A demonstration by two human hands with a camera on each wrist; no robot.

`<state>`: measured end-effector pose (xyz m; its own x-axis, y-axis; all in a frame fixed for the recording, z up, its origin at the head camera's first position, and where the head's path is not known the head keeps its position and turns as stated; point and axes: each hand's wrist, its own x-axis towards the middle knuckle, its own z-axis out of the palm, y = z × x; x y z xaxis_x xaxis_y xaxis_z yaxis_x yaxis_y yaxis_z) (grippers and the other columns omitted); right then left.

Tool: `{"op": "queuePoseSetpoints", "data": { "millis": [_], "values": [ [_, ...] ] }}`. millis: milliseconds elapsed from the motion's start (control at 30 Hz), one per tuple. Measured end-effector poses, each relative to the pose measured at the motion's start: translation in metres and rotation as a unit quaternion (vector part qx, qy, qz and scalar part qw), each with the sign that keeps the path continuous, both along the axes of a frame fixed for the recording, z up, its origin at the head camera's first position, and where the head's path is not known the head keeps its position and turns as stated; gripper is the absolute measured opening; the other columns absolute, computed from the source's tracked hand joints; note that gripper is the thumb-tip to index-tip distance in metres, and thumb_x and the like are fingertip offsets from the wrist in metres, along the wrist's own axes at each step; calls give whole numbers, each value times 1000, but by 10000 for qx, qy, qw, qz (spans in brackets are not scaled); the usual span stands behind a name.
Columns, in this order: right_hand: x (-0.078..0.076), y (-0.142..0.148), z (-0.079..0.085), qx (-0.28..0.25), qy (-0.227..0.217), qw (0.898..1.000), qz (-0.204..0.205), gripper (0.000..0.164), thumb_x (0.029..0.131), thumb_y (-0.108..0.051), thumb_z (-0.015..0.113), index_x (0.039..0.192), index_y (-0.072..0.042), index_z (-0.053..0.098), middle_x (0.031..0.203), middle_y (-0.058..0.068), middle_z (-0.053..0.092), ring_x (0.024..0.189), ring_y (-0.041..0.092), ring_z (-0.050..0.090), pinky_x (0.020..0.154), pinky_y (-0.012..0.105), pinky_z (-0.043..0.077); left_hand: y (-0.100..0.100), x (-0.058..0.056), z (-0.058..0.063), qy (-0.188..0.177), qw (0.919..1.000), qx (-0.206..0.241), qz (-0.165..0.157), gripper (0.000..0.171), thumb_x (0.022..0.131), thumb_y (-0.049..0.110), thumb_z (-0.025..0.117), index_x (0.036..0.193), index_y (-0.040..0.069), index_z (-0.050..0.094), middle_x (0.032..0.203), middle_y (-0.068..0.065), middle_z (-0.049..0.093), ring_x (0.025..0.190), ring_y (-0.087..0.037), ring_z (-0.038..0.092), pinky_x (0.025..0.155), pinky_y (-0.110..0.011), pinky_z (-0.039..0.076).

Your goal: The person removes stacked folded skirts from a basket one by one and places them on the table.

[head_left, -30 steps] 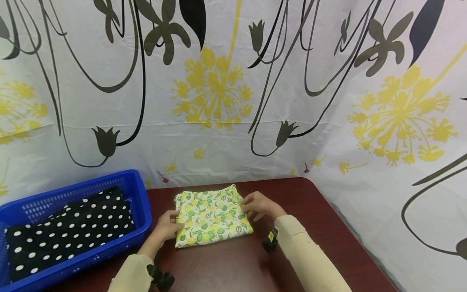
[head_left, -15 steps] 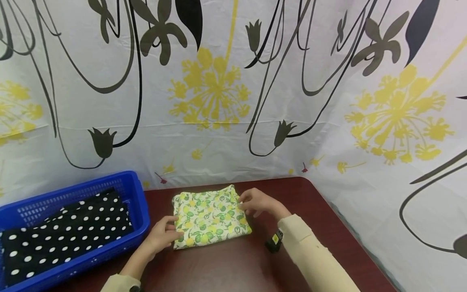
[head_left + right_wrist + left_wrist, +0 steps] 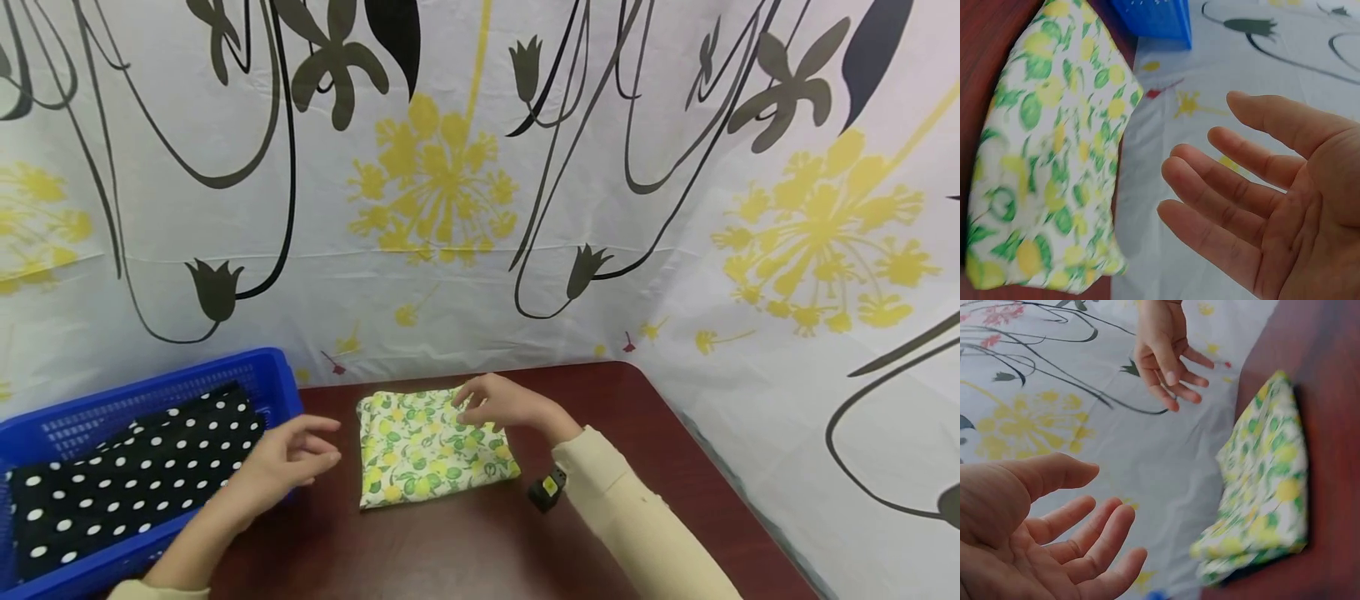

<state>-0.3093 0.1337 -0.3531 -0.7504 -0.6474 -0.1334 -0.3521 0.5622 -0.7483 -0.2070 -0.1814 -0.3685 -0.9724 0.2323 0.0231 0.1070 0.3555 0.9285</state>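
A folded cloth printed with yellow lemons and green leaves lies flat on the table. Its layers show at the near fold in the left wrist view. My left hand is raised to the left of the cloth, apart from it, beside the basket's right side; its fingers are relaxed and hold nothing. My right hand hovers over the cloth's far right corner and hides part of it. In the right wrist view the fingers of that hand are loosely bent, with nothing between them.
At the left stands a blue plastic basket with perforated sides. A black cloth with white dots lies inside it. The dark red table ends at a white curtain with flower prints behind and to the right.
My left hand has left the cloth's left edge and moved left toward the basket. My right hand has come off the right edge and shifted left over the cloth, which stays in place.
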Motion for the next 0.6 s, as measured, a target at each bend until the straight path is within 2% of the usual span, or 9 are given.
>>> {"op": "queuePoseSetpoints", "data": {
  "millis": [100, 233, 500, 600],
  "values": [
    [-1, -14, 9, 123, 26, 9997, 213, 29, 89, -22, 61, 115, -10, 61, 101, 9, 64, 84, 19, 62, 66, 38, 53, -14, 2, 13, 300, 9988, -374, 78, 46, 86, 16, 64, 124, -4, 47, 91, -11, 62, 82, -21, 62, 68, -33, 51],
    [-1, -38, 24, 275, 149, 9983, 492, 30, 90, -21, 59, 117, -8, 59, 102, 9, 64, 83, 18, 62, 64, 33, 53, -32, 6, 26, 396, 9971, -631, 183, 47, 88, 18, 62, 126, -4, 46, 95, -13, 62, 85, -21, 62, 67, -33, 52],
    [-6, -93, 47, 448, 270, 9961, 705, 30, 88, -17, 62, 116, -5, 59, 97, 6, 65, 79, 16, 61, 60, 28, 52, -72, 7, 42, 300, 9984, -452, 173, 50, 92, 22, 58, 130, -5, 40, 102, -14, 62, 87, -9, 62, 72, -35, 53],
    [-9, -114, 51, 442, 226, 9957, 784, 34, 88, -20, 63, 119, -6, 58, 95, 2, 65, 79, 15, 61, 60, 28, 52, -86, 6, 46, 333, 9974, -603, 220, 50, 92, 24, 56, 131, -4, 39, 103, -13, 62, 87, -8, 62, 71, -33, 53]
  ]
}}
